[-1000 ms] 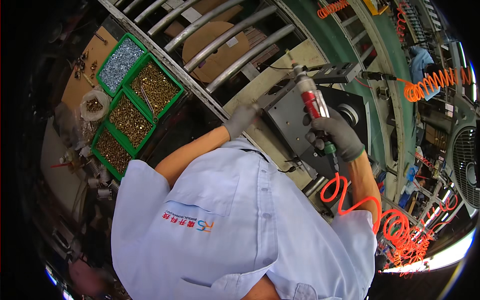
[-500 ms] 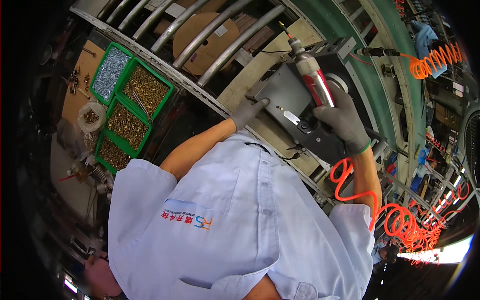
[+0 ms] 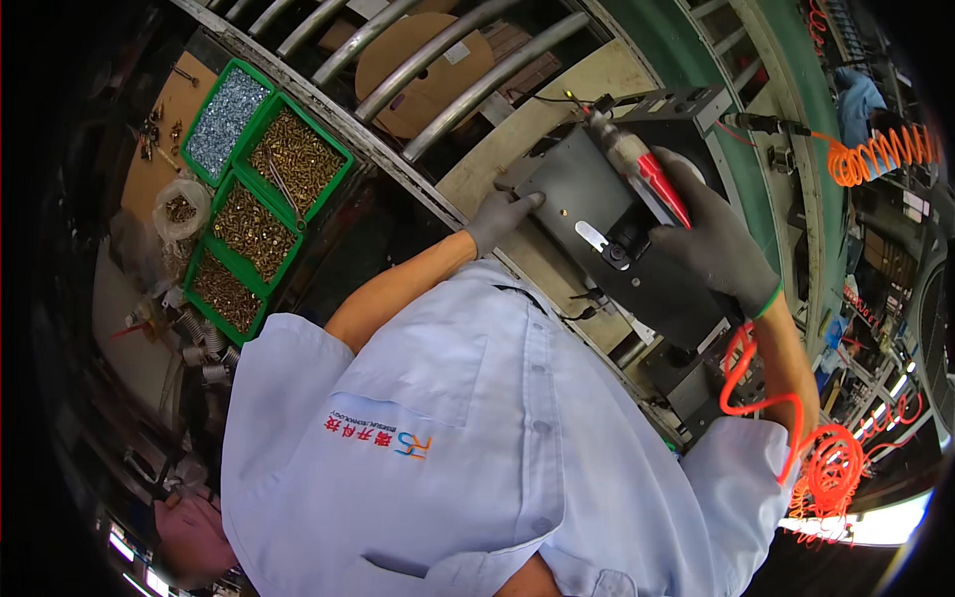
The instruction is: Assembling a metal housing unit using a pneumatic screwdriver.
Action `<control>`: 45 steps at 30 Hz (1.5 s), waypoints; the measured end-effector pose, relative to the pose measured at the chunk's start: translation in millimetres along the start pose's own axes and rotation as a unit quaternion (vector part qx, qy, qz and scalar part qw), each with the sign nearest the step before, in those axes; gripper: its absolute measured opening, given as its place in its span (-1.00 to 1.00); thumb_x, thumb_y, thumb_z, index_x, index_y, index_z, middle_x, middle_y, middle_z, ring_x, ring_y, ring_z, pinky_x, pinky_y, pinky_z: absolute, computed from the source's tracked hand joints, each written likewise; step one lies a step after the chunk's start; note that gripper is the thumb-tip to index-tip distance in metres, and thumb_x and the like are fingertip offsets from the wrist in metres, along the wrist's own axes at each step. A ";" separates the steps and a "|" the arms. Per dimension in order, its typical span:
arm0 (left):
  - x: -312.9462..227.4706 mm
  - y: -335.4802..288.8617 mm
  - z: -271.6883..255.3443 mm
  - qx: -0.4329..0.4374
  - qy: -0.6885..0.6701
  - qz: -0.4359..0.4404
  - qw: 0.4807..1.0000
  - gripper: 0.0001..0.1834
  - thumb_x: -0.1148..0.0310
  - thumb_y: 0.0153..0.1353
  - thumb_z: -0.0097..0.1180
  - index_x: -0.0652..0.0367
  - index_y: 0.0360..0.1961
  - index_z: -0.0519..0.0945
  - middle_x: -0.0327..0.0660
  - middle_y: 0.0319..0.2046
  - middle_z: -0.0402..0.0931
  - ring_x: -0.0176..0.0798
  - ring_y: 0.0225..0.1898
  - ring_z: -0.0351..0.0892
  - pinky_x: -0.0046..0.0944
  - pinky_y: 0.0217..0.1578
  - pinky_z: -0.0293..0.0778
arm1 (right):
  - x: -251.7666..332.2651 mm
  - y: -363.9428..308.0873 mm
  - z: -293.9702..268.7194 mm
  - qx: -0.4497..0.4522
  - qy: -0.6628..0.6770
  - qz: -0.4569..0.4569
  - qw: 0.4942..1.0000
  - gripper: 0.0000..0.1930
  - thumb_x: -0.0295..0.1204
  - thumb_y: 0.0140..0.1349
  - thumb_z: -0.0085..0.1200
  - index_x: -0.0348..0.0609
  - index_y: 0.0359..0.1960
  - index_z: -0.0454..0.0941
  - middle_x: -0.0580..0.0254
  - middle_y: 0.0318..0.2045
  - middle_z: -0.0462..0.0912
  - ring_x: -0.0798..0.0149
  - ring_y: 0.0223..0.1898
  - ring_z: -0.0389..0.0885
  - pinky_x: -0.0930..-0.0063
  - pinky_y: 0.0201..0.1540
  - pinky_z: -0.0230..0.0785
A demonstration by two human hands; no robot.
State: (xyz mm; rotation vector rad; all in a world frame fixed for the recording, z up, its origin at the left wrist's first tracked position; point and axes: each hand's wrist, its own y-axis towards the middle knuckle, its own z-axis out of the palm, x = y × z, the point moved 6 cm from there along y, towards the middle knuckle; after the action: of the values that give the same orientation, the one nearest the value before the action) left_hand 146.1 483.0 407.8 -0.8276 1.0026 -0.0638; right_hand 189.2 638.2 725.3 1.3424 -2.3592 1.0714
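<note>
My right hand (image 3: 721, 234), in a grey glove, is wrapped round a red and silver air screwdriver (image 3: 652, 181). A coiled orange-red hose hangs beneath this hand. The tool lies tilted over a dark grey metal housing (image 3: 567, 177), its bit pointing toward the far left corner. Whether the bit touches anything I cannot tell. My gloved left hand (image 3: 500, 219) grips the housing's near left edge, thumb on top and the other fingers partly hidden. A small brass-coloured screw (image 3: 565, 212) stands on the panel, beside a pale slot (image 3: 591, 235) and a black round fitting (image 3: 617, 254).
Green bins (image 3: 261, 289) to the left hold brass screws and grey small parts; tweezers (image 3: 284, 184) lie on the screws. Metal rollers (image 3: 497, 85) run along the far side. An orange coiled hose (image 3: 880, 154) hangs at far right. Another person's pink sleeve (image 3: 194, 537) shows lower left.
My right hand and the screwdriver have moved right and nearer to me, with the bit lower in the picture. My left hand stays on the housing's edge. The whole view has shifted slightly.
</note>
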 end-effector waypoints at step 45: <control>24.0 9.0 26.7 -0.049 -0.186 -0.034 0.981 -0.58 0.08 0.26 0.12 0.31 -0.36 0.62 -0.31 -0.61 0.46 -0.41 -0.56 0.38 -0.28 -0.45 0.36 | 9.7 110.9 32.3 0.323 -0.278 0.099 0.899 -0.28 -0.35 -0.01 0.06 -0.04 0.30 0.25 -0.12 -0.18 0.61 -0.01 -0.20 0.63 0.26 -0.10 0.45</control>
State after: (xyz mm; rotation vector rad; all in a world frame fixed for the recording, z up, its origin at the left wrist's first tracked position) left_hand 177.3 495.2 391.9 -0.9249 0.6293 0.0806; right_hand 98.3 644.6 653.7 1.8547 -2.6930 1.8659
